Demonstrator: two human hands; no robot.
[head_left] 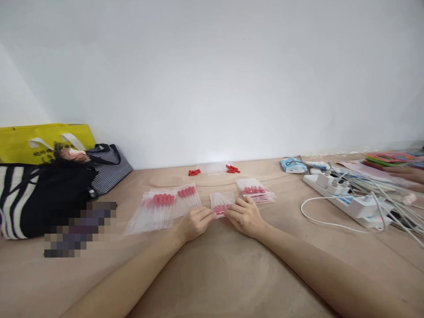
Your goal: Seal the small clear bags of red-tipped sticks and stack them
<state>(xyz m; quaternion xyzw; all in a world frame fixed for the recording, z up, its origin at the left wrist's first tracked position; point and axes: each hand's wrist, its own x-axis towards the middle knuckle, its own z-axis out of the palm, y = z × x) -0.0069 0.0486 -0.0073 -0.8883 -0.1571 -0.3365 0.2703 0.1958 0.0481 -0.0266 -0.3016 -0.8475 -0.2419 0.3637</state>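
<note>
A small clear plastic bag (221,197) lies on the table in front of me, holding several thin pale sticks with red bulb-like ends. My left hand (198,221) pinches its near left corner. At the near right corner, the fingers of my right hand (245,215) are closed on the same bag and cover part of the red ends. To the left are spread more bags of red-ended sticks (163,198), overlapping one another. A stack of similar filled bags (254,191) sits just beyond my right hand.
Small red pieces (232,169) lie by the wall beside a clear bag (215,168). A white power strip (347,203) with chargers and cables is at right, near a blue mask packet (293,165). Bags (43,198) crowd the left. Another person's hand (406,173) shows far right.
</note>
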